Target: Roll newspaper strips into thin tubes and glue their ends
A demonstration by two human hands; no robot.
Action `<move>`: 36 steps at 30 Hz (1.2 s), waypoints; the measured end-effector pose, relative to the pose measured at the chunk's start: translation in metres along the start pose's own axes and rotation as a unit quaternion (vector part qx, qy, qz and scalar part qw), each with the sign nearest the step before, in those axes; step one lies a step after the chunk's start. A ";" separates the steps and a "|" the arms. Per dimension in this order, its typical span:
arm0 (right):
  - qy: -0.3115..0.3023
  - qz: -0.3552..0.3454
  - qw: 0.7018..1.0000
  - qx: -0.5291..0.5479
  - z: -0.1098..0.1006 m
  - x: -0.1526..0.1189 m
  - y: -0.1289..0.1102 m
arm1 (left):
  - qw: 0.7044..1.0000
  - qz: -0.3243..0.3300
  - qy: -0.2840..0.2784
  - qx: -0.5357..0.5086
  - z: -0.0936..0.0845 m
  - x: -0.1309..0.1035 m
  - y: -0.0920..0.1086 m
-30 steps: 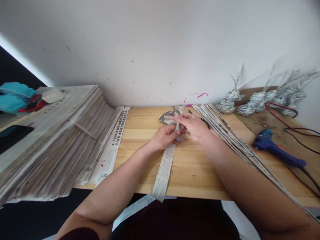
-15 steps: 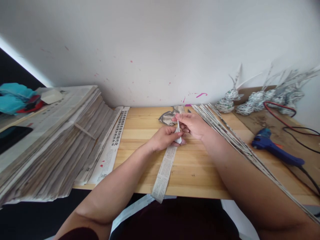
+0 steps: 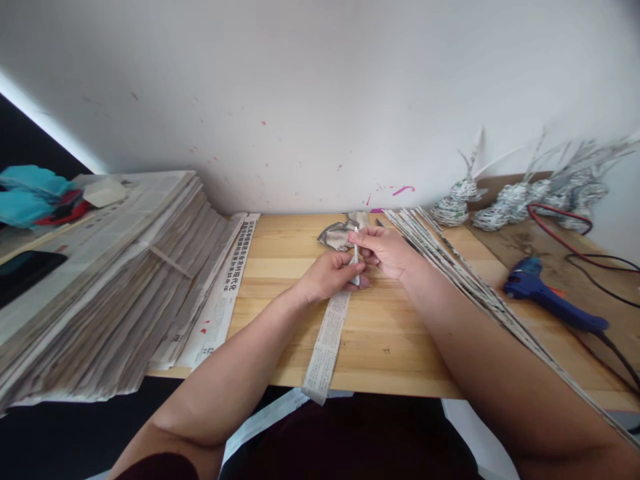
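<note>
Head view, clock centred on the hands, twelve toward the wall: nearest, at six, one paper strip (image 3: 326, 350) runs down to the front edge of the desk (image 3: 395, 333); whether the pale length (image 3: 265, 421) hanging below belongs to it, I cannot tell. The strip's upper end stands between two hands. The left hand (image 3: 329, 276) is clamped on it, thumb over fingers; the right hand (image 3: 384, 251) pinches it near the tip. Half a second ago that end showed as a broad point; now it looks narrower, so the paper seems to be rolling up tighter. Counting outward: one glue gun (image 3: 560, 303) at three; one stack of newspapers (image 3: 135, 300) at nine; thin sticks (image 3: 475, 297) slanting from four to one, too overlapped to count; one rag (image 3: 334, 235) at eleven; at least three woven figures (image 3: 451, 210) around two, overlapping, before the wall (image 3: 320, 107).
</note>
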State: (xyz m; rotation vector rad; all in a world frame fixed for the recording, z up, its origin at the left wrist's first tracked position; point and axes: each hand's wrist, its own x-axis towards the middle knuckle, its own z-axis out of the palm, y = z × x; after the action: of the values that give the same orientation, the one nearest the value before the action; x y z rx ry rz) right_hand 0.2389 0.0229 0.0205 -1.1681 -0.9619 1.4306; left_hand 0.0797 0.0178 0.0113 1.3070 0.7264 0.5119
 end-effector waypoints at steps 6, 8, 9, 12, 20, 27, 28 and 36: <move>-0.084 -0.024 0.996 -0.010 -0.010 0.002 0.001 | 0.999 -0.015 -0.024 -0.014 -0.003 -0.002 0.005; -0.106 -0.023 0.994 -0.014 -0.011 0.001 0.001 | 0.999 -0.015 -0.032 -0.013 -0.003 -0.002 0.006; -0.106 -0.023 0.994 -0.013 -0.011 0.001 0.000 | 0.999 -0.016 -0.033 -0.011 -0.003 -0.002 0.006; -0.065 -0.022 0.998 0.008 -0.007 0.001 0.000 | 0.999 -0.019 -0.026 -0.016 -0.003 -0.002 0.006; -0.057 -0.035 0.997 0.038 -0.010 0.003 -0.001 | 0.999 -0.024 -0.045 -0.010 -0.004 -0.001 0.003; -0.027 -0.045 0.998 0.034 -0.010 0.004 -0.001 | 0.999 -0.016 -0.048 0.008 -0.005 0.000 0.000; -0.012 -0.042 0.998 0.035 -0.009 0.004 -0.001 | 0.999 -0.011 -0.041 0.018 -0.005 0.000 -0.002; -0.035 -0.038 0.998 0.020 -0.011 0.000 -0.006 | 0.999 -0.012 -0.033 0.016 -0.006 0.000 0.000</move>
State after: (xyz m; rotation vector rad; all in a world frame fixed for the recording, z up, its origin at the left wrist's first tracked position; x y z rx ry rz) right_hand 0.2508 0.0241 0.0238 -1.0468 -1.0114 1.4322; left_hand 0.0752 0.0214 0.0103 1.3381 0.6964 0.4374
